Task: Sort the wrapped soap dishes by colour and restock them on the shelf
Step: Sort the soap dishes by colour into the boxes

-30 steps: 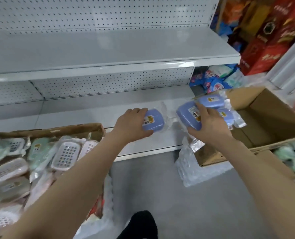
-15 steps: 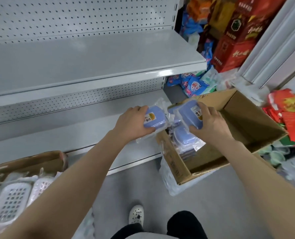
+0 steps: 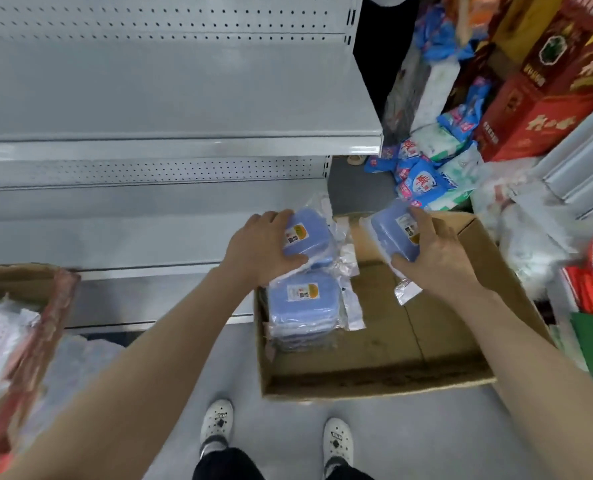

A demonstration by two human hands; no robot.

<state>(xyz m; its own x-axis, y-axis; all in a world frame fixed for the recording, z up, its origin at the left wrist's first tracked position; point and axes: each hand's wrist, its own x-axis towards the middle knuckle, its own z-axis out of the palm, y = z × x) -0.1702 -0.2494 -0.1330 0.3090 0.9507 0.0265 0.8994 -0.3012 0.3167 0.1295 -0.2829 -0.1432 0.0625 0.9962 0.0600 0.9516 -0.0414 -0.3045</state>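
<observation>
Blue wrapped soap dish [image 3: 305,237] being gripped by left hand [image 3: 264,247] above blue stack [image 3: 302,306] in cardboard box [image 3: 374,379] | right hand [image 3: 437,258] clasping second dish [image 3: 395,230] | handling: looking light, rigid; blurred film probably slippery, so squeezing shell edges is suiting best.

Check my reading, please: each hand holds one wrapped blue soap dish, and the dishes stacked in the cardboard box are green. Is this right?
Not quite. In the head view the stacked dishes in the cardboard box are blue, not green. The rest stands: the left hand grips one wrapped blue dish, and the right hand a second blue dish.
</observation>
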